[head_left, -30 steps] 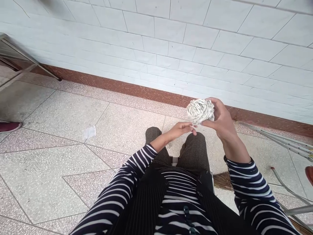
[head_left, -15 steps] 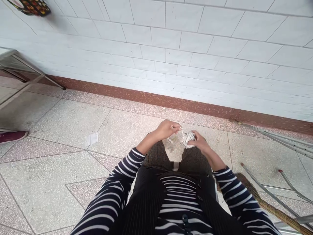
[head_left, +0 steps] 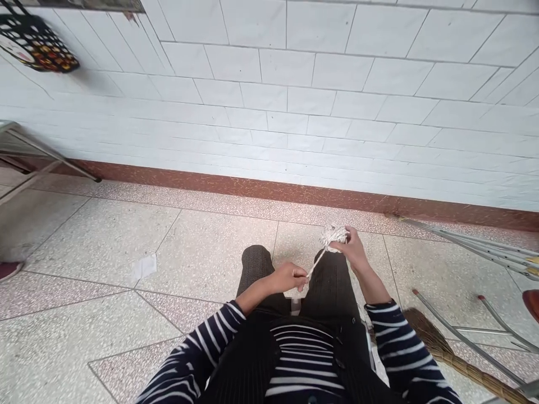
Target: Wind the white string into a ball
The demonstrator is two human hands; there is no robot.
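Observation:
A bundle of white cord [head_left: 333, 237] is gripped by my right hand [head_left: 353, 249], above my right knee. Its strands are looped together in a loose ball. From the bundle a single length of the cord runs down and left to my left hand [head_left: 290, 278], where thumb and fingers pinch it over my lap. That stretch looks straight between the two hands. Whatever part of the cord lies inside my left fingers is hidden.
A straw broom [head_left: 433, 336] lies at the lower right beside metal chair legs [head_left: 446, 320]. Crutch-like metal poles [head_left: 463, 241] lean along the wall. At left are a metal-framed table [head_left: 50, 154], a paper scrap [head_left: 145, 266], a shoe tip [head_left: 9, 270] and a hanging patterned bag [head_left: 37, 42].
My left hand has moved down toward my lap, drawing the cord out longer. My right hand and the bundle are slightly higher relative to my knees. The view has tilted up.

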